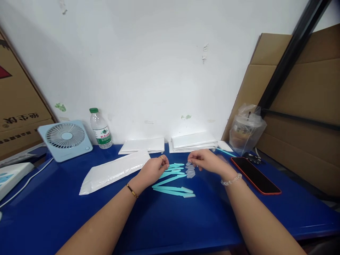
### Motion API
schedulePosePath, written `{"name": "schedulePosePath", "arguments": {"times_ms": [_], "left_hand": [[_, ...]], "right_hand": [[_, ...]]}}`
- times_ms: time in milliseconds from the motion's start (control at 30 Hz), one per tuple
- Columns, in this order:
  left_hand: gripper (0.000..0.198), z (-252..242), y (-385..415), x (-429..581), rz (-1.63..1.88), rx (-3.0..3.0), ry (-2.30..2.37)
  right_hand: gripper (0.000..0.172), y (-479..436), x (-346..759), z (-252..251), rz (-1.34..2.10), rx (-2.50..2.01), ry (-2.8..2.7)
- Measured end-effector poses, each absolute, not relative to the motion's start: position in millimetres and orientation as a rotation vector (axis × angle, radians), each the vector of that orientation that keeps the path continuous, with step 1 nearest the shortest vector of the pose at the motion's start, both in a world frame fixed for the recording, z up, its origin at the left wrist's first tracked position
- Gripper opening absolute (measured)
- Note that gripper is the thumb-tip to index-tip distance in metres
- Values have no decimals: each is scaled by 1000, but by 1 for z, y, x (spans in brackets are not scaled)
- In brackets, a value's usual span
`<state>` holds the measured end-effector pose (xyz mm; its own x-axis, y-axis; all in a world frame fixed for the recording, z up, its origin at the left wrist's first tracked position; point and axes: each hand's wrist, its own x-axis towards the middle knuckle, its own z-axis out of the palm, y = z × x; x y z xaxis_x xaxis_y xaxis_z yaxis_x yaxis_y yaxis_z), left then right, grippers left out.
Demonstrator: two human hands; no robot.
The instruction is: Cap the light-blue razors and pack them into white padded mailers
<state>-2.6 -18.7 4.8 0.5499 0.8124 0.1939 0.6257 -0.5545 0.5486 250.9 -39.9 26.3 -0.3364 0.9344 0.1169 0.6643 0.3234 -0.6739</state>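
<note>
Several turquoise eyebrow razors (172, 191) lie fanned out on the blue table, blade ends pointing right. My left hand (155, 169) is closed at the handle end of the upper ones, thumb and forefinger pinched on a razor (176, 165); its fingers partly hide the handles. Just right of the blade ends is a small column of clear plastic blade caps (190, 172), overlapping one another. My right hand (203, 160) comes in from the right, thumb and forefinger pinched at the topmost cap (188, 164).
White padded mailers (114, 171) lie at left and along the wall. A blue fan (66, 140) and a water bottle (101, 131) stand back left. To the right are a phone (255, 175) and a bagged drink cup (245, 132). Cardboard (305, 106) borders the right side.
</note>
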Motion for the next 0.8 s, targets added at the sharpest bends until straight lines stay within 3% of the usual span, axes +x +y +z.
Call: {"name": "schedulePosePath", "arguments": {"times_ms": [467, 800], "left_hand": [[21, -3, -6, -6, 726, 2048, 1048], [20, -3, -9, -2, 726, 1918, 977]], "right_hand": [[32, -40, 243, 28, 963, -1139, -1778], [29, -39, 235, 20, 1081, -1059, -1770]]}}
